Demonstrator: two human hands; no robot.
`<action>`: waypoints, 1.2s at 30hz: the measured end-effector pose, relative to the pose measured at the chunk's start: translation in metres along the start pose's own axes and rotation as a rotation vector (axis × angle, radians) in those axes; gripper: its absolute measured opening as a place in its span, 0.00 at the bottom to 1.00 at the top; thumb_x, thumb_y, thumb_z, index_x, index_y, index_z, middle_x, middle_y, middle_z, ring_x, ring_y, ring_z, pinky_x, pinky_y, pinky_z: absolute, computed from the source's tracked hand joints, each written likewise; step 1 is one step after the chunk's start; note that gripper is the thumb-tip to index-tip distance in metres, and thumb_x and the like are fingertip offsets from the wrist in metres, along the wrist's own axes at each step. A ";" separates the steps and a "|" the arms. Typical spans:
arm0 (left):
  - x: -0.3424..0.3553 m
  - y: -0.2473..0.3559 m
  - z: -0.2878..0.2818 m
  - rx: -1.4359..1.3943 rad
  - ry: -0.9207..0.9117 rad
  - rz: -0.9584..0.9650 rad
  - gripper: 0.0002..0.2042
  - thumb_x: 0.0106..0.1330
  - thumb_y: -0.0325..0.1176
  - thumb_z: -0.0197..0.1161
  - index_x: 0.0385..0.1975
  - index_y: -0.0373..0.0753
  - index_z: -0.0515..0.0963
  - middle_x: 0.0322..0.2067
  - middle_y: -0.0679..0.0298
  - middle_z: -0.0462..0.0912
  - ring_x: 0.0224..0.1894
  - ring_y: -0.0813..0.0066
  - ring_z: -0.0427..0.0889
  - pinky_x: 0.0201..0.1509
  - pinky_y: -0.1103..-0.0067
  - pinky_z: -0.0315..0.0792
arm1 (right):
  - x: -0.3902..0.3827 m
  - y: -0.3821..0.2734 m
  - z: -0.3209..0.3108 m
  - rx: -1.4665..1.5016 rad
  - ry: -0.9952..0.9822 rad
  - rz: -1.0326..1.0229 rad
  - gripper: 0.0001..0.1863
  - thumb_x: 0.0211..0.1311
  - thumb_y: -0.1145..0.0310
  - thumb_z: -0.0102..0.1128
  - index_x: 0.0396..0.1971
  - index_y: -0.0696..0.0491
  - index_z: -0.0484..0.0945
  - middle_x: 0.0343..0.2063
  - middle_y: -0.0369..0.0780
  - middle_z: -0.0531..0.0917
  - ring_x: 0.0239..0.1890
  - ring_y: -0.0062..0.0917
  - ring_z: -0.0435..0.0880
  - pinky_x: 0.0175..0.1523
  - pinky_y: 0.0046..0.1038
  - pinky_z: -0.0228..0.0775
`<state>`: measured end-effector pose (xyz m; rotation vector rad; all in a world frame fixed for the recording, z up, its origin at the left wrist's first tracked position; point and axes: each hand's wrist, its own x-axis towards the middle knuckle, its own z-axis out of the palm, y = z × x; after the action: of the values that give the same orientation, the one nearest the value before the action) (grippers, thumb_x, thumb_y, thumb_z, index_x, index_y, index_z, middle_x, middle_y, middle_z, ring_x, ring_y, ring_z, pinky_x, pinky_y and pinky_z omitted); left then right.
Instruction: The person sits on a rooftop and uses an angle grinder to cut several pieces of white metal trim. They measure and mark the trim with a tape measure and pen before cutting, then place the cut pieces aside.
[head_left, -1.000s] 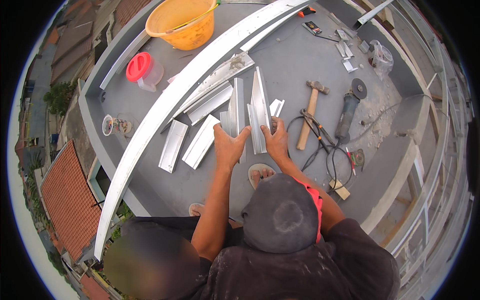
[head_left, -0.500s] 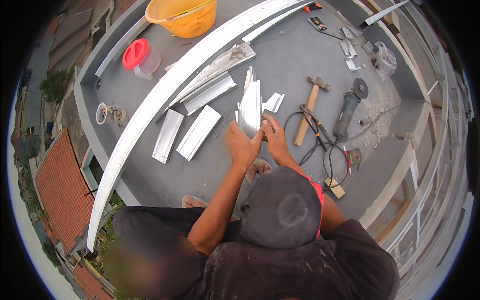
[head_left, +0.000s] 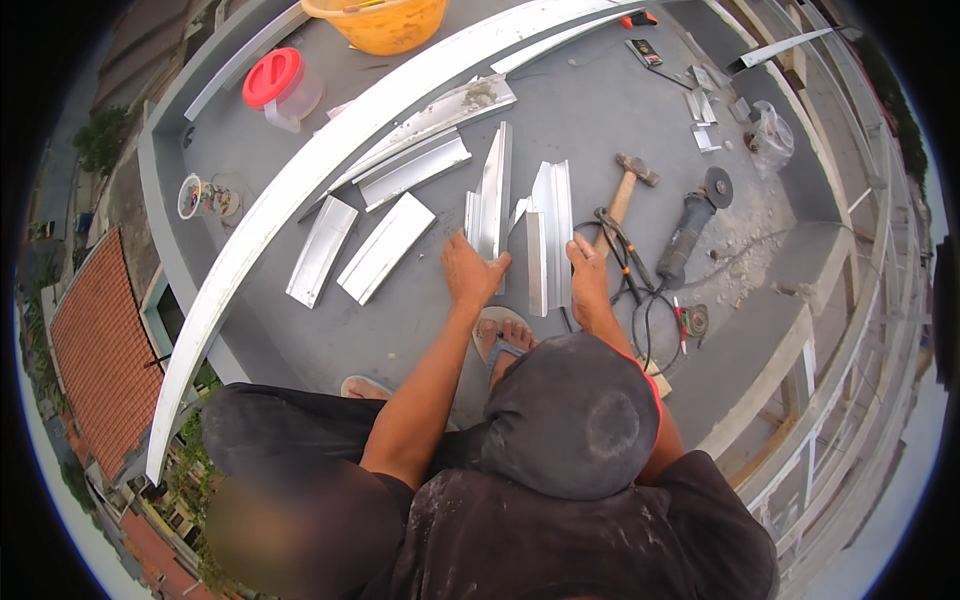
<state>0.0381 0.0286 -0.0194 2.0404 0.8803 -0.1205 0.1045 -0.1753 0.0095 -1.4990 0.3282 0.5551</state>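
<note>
Your left hand [head_left: 470, 272] grips the near end of an upright silvery metal channel piece [head_left: 493, 190] on the grey concrete floor [head_left: 420, 320], while your right hand [head_left: 587, 272] rests with fingers curled on the near end of a second channel piece [head_left: 550, 225] just beside it at 3 o'clock. A hammer [head_left: 625, 190] and an angle grinder [head_left: 690, 225] lie further toward 3 o'clock, two flat channel pieces [head_left: 355, 250] at 9 o'clock, and a long white curved beam [head_left: 300, 180] arcs past them toward 12 o'clock
</note>
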 end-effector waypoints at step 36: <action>-0.013 0.050 -0.083 -1.221 -0.837 0.067 0.52 0.53 0.50 0.88 0.76 0.34 0.68 0.56 0.55 0.85 0.60 0.59 0.86 0.68 0.62 0.79 | -0.066 -0.122 0.074 -0.267 -0.031 -0.620 0.56 0.54 0.61 0.85 0.78 0.65 0.61 0.68 0.55 0.75 0.73 0.48 0.75 0.76 0.47 0.68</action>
<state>0.0404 0.0676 0.0704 0.7255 0.1951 -0.2847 0.1049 -0.1095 0.1527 -1.7404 -0.2471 0.1254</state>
